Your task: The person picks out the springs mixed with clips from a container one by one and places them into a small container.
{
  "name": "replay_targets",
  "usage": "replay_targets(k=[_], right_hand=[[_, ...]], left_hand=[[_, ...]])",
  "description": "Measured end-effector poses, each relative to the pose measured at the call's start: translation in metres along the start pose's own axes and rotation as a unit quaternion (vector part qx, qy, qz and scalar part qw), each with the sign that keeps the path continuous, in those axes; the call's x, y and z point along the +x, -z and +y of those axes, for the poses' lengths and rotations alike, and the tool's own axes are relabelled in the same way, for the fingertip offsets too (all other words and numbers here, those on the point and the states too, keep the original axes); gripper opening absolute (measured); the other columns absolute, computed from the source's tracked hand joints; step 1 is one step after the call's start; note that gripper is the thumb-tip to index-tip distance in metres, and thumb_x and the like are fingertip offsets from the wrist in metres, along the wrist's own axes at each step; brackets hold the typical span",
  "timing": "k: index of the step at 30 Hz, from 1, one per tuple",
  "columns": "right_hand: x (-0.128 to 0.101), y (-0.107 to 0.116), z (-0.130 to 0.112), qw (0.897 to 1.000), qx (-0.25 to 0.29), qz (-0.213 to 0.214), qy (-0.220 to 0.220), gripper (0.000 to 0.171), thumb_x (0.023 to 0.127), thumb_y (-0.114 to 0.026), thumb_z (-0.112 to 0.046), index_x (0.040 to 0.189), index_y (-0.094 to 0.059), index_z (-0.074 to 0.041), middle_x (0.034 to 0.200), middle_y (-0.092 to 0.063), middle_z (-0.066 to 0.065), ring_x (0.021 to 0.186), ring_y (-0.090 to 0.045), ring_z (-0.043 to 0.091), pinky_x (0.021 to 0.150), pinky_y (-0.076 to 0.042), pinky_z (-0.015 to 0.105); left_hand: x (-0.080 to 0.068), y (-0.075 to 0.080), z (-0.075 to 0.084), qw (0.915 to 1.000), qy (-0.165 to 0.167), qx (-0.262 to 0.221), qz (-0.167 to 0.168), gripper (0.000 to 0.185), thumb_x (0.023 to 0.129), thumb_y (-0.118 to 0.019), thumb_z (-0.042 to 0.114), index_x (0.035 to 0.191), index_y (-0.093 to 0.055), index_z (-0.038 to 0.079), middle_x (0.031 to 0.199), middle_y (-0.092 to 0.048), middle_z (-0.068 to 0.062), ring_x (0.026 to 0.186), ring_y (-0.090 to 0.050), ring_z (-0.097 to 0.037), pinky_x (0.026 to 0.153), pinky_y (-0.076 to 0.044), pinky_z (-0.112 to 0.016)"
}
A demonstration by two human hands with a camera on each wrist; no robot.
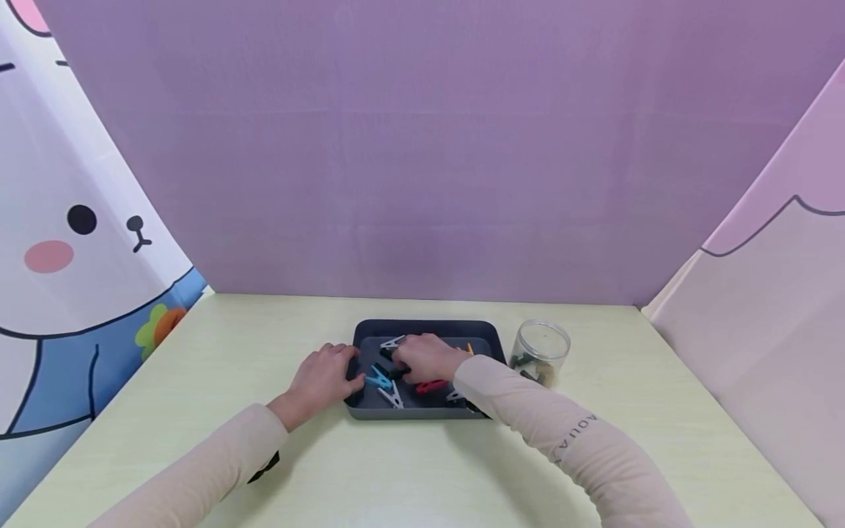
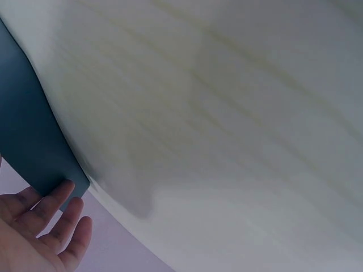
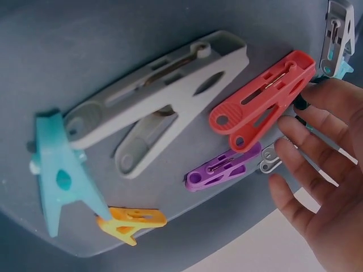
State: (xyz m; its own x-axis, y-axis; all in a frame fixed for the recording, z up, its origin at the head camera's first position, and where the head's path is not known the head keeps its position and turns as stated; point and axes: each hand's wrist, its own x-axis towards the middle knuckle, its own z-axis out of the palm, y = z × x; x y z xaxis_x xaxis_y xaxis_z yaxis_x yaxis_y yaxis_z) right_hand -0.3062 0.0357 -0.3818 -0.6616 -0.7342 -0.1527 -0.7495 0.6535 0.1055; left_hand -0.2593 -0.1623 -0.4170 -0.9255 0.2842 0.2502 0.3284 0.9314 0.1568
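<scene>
Sleeves (image 1: 568,433) | pale-green wooden table (image 1: 264,330) | purple backdrop (image 1: 422,147)

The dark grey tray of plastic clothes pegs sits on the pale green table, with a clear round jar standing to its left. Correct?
Not quite. In the head view the clear round plastic jar stands to the right of the dark grey rectangular tray, not its left. The rest holds: the tray of plastic clothes pegs sits on the pale green table.

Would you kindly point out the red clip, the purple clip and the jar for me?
red clip (image 3: 262,100), right wrist view, on the middle of its ribbed upper arm.
purple clip (image 3: 223,167), right wrist view, on its body near the spring.
jar (image 1: 541,352), head view, on its clear side wall.
</scene>
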Motion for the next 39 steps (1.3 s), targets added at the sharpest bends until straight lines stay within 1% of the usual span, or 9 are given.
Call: replay_targets(k=[7, 12, 16, 22, 27, 30, 35, 39], right_hand=[[0.0, 0.0, 0.001, 1.0, -0.003, -0.007, -0.006, 0.01, 0.08, -0.069, -0.026, 0.078, -0.061, -0.02, 0.08, -0.06, -0.007, 0.072, -0.052, 0.009, 0.063, -0.045, 0.026], [-0.001, 0.001, 0.002, 1.0, 0.001, -0.017, -0.009, 0.01, 0.081, -0.067, -0.026, 0.078, -0.06, -0.02, 0.077, -0.058, -0.008, 0.069, -0.05, 0.008, 0.06, -0.042, 0.024], [-0.003, 0.003, 0.002, 1.0, 0.004, -0.013, -0.01, 0.009, 0.081, -0.068, -0.026, 0.079, -0.061, -0.02, 0.077, -0.058, -0.008, 0.07, -0.05, 0.009, 0.059, -0.039, 0.024], [-0.01, 0.005, 0.006, 1.0, -0.003, 0.006, -0.008, 0.007, 0.081, -0.066, -0.025, 0.081, -0.061, -0.021, 0.08, -0.058, -0.009, 0.077, -0.05, 0.01, 0.061, -0.037, 0.026], [-0.018, 0.01, 0.011, 0.999, 0.004, 0.032, 0.001, 0.006, 0.079, -0.066, -0.021, 0.08, -0.061, -0.018, 0.078, -0.056, -0.009, 0.073, -0.047, 0.011, 0.058, -0.034, 0.025], [-0.025, 0.013, 0.015, 0.999, 0.006, 0.043, 0.002, 0.008, 0.078, -0.067, -0.019, 0.084, -0.062, -0.017, 0.079, -0.056, -0.008, 0.073, -0.045, 0.011, 0.058, -0.033, 0.025], [-0.034, 0.013, 0.025, 0.999, -0.005, 0.05, -0.001, 0.01, 0.077, -0.067, -0.02, 0.085, -0.064, -0.017, 0.082, -0.058, -0.007, 0.074, -0.047, 0.01, 0.06, -0.038, 0.025], [-0.042, 0.014, 0.033, 0.999, -0.008, 0.052, -0.014, 0.011, 0.075, -0.069, -0.02, 0.085, -0.065, -0.017, 0.082, -0.059, -0.007, 0.076, -0.049, 0.011, 0.066, -0.044, 0.028]], left_hand=[[0.0, 0.0, 0.001, 1.0, 0.0, 0.001, 0.002, 0.042, 0.077, -0.066, 0.039, 0.106, -0.062, 0.009, 0.103, -0.065, -0.009, 0.09, -0.059, -0.025, 0.074, -0.051, -0.039], [0.0, 0.001, 0.002, 1.0, 0.0, 0.007, 0.005, 0.043, 0.077, -0.066, 0.038, 0.107, -0.062, 0.007, 0.103, -0.065, -0.009, 0.089, -0.059, -0.025, 0.074, -0.051, -0.04], [0.0, 0.0, 0.001, 0.9999, -0.001, 0.011, 0.009, 0.042, 0.077, -0.066, 0.038, 0.106, -0.063, 0.008, 0.102, -0.066, -0.009, 0.088, -0.059, -0.025, 0.073, -0.051, -0.039], [0.0, 0.0, 0.001, 0.9999, -0.002, 0.013, 0.01, 0.043, 0.077, -0.066, 0.039, 0.106, -0.062, 0.008, 0.102, -0.065, -0.009, 0.088, -0.059, -0.025, 0.072, -0.051, -0.039], [0.001, 0.0, 0.001, 0.9999, -0.001, 0.013, 0.005, 0.043, 0.077, -0.066, 0.039, 0.106, -0.062, 0.008, 0.102, -0.065, -0.009, 0.088, -0.059, -0.025, 0.072, -0.051, -0.04], [0.001, 0.0, 0.001, 0.9999, -0.002, 0.011, 0.009, 0.043, 0.077, -0.066, 0.039, 0.106, -0.062, 0.008, 0.102, -0.066, -0.009, 0.088, -0.059, -0.025, 0.072, -0.051, -0.04], [0.0, -0.001, 0.0, 0.9998, -0.005, 0.006, 0.016, 0.042, 0.076, -0.067, 0.038, 0.105, -0.063, 0.007, 0.101, -0.066, -0.009, 0.087, -0.059, -0.025, 0.071, -0.051, -0.04], [0.0, -0.001, 0.001, 0.9999, -0.005, 0.005, 0.015, 0.042, 0.076, -0.066, 0.038, 0.105, -0.063, 0.008, 0.101, -0.066, -0.009, 0.088, -0.059, -0.025, 0.072, -0.051, -0.04]])
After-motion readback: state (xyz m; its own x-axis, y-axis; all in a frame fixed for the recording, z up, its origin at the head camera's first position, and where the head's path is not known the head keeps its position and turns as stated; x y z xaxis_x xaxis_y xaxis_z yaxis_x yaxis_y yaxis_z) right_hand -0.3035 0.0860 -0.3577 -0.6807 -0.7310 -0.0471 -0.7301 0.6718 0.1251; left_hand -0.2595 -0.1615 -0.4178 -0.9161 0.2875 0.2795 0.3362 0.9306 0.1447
